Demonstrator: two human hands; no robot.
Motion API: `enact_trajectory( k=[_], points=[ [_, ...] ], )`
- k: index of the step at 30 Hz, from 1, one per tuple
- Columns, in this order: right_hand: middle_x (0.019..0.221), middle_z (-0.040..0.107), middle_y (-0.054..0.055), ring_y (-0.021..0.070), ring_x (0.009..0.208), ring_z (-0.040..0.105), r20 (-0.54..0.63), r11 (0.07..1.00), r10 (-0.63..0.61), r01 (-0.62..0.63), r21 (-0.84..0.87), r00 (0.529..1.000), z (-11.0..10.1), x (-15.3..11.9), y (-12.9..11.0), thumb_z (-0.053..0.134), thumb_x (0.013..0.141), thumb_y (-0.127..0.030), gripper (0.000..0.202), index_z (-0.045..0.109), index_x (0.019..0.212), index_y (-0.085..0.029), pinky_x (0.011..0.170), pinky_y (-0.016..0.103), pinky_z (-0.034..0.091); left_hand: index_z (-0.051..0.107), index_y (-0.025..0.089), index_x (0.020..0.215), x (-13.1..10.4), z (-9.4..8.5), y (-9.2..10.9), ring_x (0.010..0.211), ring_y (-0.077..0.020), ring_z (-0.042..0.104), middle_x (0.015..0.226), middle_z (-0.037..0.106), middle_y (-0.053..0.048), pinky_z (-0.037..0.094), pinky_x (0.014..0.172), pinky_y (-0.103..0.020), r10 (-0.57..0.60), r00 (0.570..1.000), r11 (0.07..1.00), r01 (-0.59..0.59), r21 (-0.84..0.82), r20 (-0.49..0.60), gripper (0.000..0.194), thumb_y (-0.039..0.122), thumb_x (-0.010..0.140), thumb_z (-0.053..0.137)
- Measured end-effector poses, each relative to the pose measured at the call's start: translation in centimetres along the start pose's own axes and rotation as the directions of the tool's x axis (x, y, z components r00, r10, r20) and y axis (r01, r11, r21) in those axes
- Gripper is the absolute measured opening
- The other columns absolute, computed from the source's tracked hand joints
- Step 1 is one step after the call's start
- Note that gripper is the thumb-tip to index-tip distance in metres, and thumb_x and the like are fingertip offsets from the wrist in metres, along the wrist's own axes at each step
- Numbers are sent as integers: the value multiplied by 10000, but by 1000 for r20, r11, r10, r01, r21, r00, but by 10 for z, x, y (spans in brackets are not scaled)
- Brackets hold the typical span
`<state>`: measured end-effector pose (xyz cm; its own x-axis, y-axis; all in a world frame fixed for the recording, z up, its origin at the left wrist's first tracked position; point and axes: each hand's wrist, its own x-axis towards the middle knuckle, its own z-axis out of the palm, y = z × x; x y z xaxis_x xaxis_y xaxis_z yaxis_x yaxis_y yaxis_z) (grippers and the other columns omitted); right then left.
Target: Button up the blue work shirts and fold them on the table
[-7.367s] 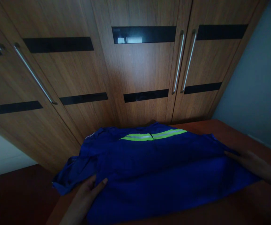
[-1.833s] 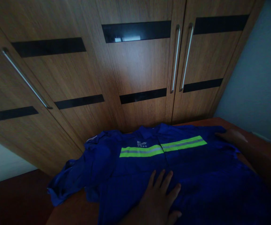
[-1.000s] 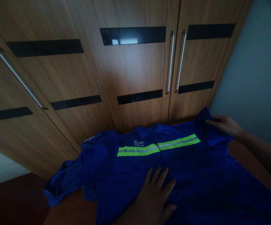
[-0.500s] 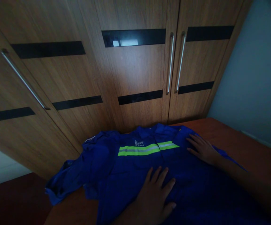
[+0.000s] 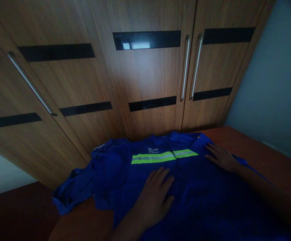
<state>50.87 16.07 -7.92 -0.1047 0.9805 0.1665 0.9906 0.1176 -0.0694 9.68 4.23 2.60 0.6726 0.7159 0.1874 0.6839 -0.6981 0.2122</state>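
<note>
Flat palms (image 5: 153,197) on smooth blue shirt (image 5: 125,167)

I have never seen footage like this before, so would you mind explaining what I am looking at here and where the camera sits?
The camera is worn on a person's head and looks forward and down at their own two bare hands. A blue work shirt with a yellow-green reflective stripe lies spread on a reddish-brown table. The left hand rests flat on the shirt's middle; the right hand presses flat on its right side. Neither hand grips anything. Behind the table stand wooden wardrobe doors with metal handles.
</note>
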Motion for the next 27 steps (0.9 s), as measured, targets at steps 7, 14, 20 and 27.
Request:
enact_trajectory(
  k=[7, 14, 20, 27],
  points=[
    [1513, 302, 35, 306, 1368, 288, -23, 999, 15, -14, 43, 1000, 7, 0, 19, 265, 846, -679, 701, 372, 1412, -279, 1087, 544, 287, 583, 160, 1125, -37, -83, -91, 1106, -284, 551, 1169, 593, -120, 426, 973, -439, -371, 790, 827, 520, 214, -488, 341, 361, 901, 422],
    [1506, 315, 35, 310, 1364, 296, -63, 998, 27, -23, 64, 998, 8, -11, 39, 264, 845, -665, 689, 389, 1401, -277, 1085, 554, 288, 605, 129, 1037, -73, -87, -182, 983, -332, 633, 990, 678, -133, 486, 864, -442, -851, 505, 524, 797, -300, -145, 565, 620, 777, 506],
    [1510, 307, 29, 320, 1362, 296, -6, 999, 43, -43, 33, 999, 5, -8, 39, 261, 845, -673, 686, 378, 1405, -294, 1038, 596, 328, 623, 167, 1016, -70, -68, -184, 795, -273, 699, 860, 728, -94, 560, 712, -378, -798, 530, -50, 414, -909, 286, 378, 417, 739, 684],
    [1499, 329, 56, 309, 1373, 275, -23, 999, 31, -31, -17, 999, 5, -7, 30, 241, 869, -650, 682, 364, 1421, -267, 1081, 558, 280, 606, 201, 1120, -73, -75, -172, 892, -265, 697, 948, 734, -83, 579, 749, -376, -741, 528, -313, 275, -909, 415, 394, 455, 820, 590]
  ],
)
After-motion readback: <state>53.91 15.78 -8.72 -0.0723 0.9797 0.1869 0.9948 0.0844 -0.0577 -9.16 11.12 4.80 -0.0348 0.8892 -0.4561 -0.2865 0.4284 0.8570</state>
